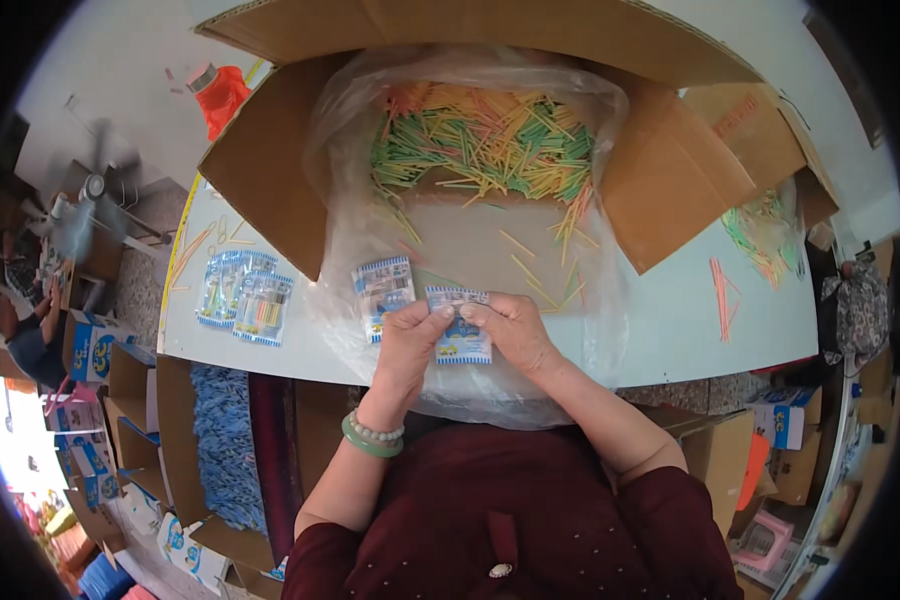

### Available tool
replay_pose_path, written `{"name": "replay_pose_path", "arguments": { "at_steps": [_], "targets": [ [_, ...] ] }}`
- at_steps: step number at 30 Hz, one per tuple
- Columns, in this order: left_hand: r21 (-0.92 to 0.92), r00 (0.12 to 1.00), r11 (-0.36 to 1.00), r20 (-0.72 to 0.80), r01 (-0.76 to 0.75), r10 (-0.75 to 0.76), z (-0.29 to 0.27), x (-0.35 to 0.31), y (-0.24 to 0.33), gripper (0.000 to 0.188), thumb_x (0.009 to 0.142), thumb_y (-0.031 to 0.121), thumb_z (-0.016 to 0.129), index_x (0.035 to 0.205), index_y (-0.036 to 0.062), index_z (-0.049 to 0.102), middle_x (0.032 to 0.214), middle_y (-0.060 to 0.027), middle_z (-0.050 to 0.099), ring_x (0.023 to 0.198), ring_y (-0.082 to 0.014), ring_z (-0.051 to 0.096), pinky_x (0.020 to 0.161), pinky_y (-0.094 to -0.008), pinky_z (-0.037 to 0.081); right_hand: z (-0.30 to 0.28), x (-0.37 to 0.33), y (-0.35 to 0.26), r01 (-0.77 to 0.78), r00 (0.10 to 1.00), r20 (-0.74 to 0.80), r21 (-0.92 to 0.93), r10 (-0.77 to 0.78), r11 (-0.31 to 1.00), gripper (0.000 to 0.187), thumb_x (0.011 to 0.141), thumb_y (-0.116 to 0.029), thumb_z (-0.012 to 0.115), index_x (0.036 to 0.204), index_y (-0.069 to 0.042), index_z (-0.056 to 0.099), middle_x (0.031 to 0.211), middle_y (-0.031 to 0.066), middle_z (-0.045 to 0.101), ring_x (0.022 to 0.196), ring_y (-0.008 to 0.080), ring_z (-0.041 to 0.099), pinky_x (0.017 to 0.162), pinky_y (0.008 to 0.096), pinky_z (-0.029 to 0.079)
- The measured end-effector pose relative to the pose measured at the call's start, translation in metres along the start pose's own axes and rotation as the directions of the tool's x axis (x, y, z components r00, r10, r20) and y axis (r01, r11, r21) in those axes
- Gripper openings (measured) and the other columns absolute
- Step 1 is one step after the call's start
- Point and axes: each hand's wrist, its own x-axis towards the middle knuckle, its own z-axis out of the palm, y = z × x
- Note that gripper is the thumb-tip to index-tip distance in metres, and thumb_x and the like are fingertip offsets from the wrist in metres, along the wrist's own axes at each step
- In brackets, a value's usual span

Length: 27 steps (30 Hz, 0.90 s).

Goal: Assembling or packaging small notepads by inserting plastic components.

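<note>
Over the near part of the table, a small blue-and-white packet (465,345) is pinched at its upper part between both of my hands. My left hand (407,340) closes on its left side, thumb on top; my right hand (518,328) grips the right side the same way, the two thumbs close together. Another blue-and-white packet (382,283) lies just beyond my left hand. Farther left rest several filled packets (261,306) in an overlapping group. Beyond my hands, thin pastel sticks (490,150) in yellow, green and pink spill from a clear plastic bag (340,130).
An open cardboard box (270,165) surrounds the bag, its flaps spread over the white table (660,330). Pink sticks (722,300) lie at right. A red-wrapped bottle (220,95) stands far left. Below the table's left edge, a carton holds many blue packets (228,440).
</note>
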Motion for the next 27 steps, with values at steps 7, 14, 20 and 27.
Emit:
{"name": "replay_pose_path", "arguments": {
  "at_steps": [7,14,20,27],
  "targets": [
    [-0.093,0.993,0.99,0.062,0.107,-0.102,-0.018,-0.003,-0.02,0.015,0.088,0.002,0.058,0.099,-0.0037,0.064,0.093,-0.0087,0.068,0.083,-0.0153,0.065,0.077,-0.0302,0.055,-0.027,0.065,-0.012,0.167,0.981,0.001,-0.517,-0.195,0.84,0.02,0.085,-0.02,0.059,0.084,-0.001,0.062,0.069,0.0047,0.056,0.064,0.0132,0.053,0.059,0.029,0.043],
    [-0.08,0.991,0.997,0.133,0.02,-0.009,-0.02,-0.006,-0.024,0.016,0.089,0.004,0.056,0.103,-0.0016,0.063,0.097,-0.0074,0.068,0.085,-0.0132,0.064,0.078,-0.0282,0.053,0.032,0.187,-0.022,0.406,0.805,0.226,-0.884,-0.549,0.231,0.024,0.083,-0.026,0.056,0.089,-0.004,0.066,0.095,0.0144,0.064,0.092,0.0271,0.061,0.08,0.0402,0.047],
    [0.067,0.988,0.997,0.152,-0.032,0.022,-0.023,-0.007,-0.027,0.016,0.09,0.007,0.057,0.103,-0.0012,0.063,0.096,-0.0041,0.067,0.085,-0.0074,0.06,0.078,-0.0232,0.05,0.065,0.227,-0.04,0.282,0.925,0.323,-0.937,-0.201,-0.208,0.019,0.079,-0.017,0.054,0.087,-0.007,0.068,0.093,0.0116,0.066,0.09,0.0255,0.063,0.077,0.0396,0.047],
    [0.072,0.984,0.996,0.178,-0.043,0.03,-0.025,-0.007,-0.025,0.016,0.091,0.008,0.057,0.102,-0.0006,0.064,0.095,-0.0026,0.067,0.085,-0.0058,0.059,0.077,-0.0228,0.049,0.063,0.237,-0.035,0.289,0.938,0.319,-0.936,-0.137,-0.203,0.016,0.074,-0.01,0.057,0.085,-0.006,0.067,0.087,0.015,0.066,0.085,0.0277,0.065,0.072,0.038,0.049]
  ]
}}
